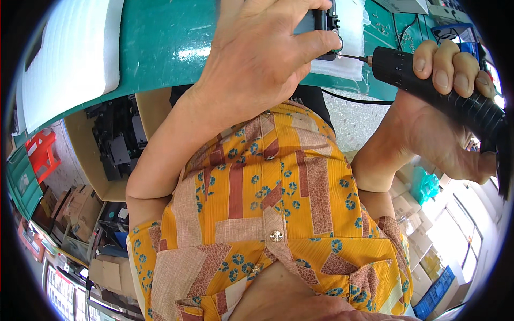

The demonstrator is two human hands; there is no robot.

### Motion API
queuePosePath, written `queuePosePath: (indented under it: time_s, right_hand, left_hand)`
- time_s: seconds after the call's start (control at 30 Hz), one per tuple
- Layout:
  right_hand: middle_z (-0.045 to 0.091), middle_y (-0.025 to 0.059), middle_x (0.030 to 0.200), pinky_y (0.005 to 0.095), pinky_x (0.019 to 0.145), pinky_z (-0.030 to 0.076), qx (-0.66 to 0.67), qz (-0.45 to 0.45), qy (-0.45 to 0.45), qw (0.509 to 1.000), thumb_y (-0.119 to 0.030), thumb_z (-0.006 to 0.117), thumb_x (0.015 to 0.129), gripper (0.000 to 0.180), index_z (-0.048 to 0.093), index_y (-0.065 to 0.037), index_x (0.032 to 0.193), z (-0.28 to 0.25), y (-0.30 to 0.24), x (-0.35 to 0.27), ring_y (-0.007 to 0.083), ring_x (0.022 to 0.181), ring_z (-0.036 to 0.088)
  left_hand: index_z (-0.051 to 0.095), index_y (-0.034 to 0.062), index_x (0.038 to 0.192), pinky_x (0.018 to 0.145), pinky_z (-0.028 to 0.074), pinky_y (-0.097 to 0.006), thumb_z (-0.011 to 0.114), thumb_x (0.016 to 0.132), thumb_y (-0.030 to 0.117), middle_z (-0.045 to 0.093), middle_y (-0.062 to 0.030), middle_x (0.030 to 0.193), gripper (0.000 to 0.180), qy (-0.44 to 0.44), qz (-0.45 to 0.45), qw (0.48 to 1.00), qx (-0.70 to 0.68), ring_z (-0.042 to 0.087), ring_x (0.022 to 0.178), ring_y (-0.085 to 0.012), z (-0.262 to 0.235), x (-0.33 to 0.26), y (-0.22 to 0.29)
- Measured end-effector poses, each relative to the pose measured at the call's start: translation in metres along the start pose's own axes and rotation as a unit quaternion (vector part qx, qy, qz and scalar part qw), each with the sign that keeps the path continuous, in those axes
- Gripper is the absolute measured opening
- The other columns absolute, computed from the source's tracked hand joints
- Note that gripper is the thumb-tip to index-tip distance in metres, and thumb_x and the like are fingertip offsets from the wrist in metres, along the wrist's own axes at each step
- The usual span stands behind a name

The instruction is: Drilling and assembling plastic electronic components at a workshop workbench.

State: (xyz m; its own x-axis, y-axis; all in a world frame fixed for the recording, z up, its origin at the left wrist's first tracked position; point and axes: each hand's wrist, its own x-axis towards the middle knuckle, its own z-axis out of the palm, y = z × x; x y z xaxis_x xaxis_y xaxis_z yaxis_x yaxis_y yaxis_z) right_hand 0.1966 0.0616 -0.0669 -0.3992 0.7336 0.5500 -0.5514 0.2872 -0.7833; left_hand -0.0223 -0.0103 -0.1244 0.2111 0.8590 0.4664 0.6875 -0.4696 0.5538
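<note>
My right hand (444, 96) is wrapped around a black electric screwdriver (399, 67), which lies nearly level and points left. Its thin bit reaches the lower right corner of a black plastic part (321, 21); whether it sits in a screw is too small to tell. Across that part lies my left hand (262, 53), gripping it with thumb and fingers near the bit's tip. Much of the part is hidden under this hand and cut off by the upper edge. Beneath it is a white foam sheet (350, 67).
Small loose screws (381, 28) are scattered on the green tabletop (160, 37) to the right. Thick white foam (80, 48) covers the left. A cardboard box (85, 144) of black parts stands below the table edge. A black cable (356, 100) runs beneath the screwdriver.
</note>
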Motion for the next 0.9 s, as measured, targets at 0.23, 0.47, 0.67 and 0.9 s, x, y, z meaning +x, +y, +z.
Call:
queuePosePath:
  time_s: [0.23, 0.47, 0.67, 0.9]
  right_hand:
    - [0.057, 0.0036, 0.094, 0.039, 0.075, 0.043, -0.049, 0.03, -0.052, 0.997, -0.077, 0.07, 0.071, 0.079, 0.066, -0.009, 0.112, 0.004, -0.004, 0.002, 0.0197, 0.081, 0.054]
    - [0.057, 0.0022, 0.095, 0.0382, 0.074, 0.043, -0.098, 0.062, -0.103, 0.988, -0.082, 0.07, 0.071, 0.085, 0.066, -0.01, 0.117, 0.0, -0.014, 0.004, 0.0194, 0.081, 0.053]
    - [0.057, 0.001, 0.096, 0.0376, 0.074, 0.042, -0.141, 0.094, -0.145, 0.975, -0.086, 0.07, 0.071, 0.09, 0.066, -0.011, 0.121, 0.014, -0.014, 0.01, 0.0191, 0.082, 0.053]
    - [0.056, 0.0005, 0.096, 0.0371, 0.071, 0.043, -0.11, 0.068, -0.136, 0.982, -0.088, 0.069, 0.071, 0.091, 0.066, -0.013, 0.123, 0.007, -0.013, -0.004, 0.0191, 0.081, 0.053]
  left_hand:
    - [0.076, 0.0136, 0.104, 0.108, 0.034, -0.066, 0.078, 0.076, 0.007, 0.061, -0.014, 0.125, 0.028, 0.015, 0.005, 1.0, -0.017, 0.05, 0.13, -0.0407, 0.003, -0.001, -0.002]
    - [0.074, 0.0129, 0.109, 0.111, 0.032, -0.069, 0.076, 0.084, 0.007, 0.059, -0.017, 0.128, 0.027, 0.001, -0.002, 0.998, -0.07, 0.048, 0.133, -0.0431, 0.007, -0.004, -0.006]
    - [0.074, 0.0124, 0.111, 0.112, 0.032, -0.068, 0.073, 0.089, 0.01, 0.057, -0.0193, 0.129, 0.023, -0.029, 0.0, 0.997, -0.065, 0.046, 0.134, -0.0431, 0.002, -0.003, -0.007]
    - [0.075, 0.0099, 0.112, 0.112, 0.03, -0.068, 0.068, 0.095, 0.014, 0.056, -0.0215, 0.131, 0.018, -0.029, 0.001, 0.997, -0.076, 0.045, 0.135, -0.0422, 0.006, -0.005, -0.008]
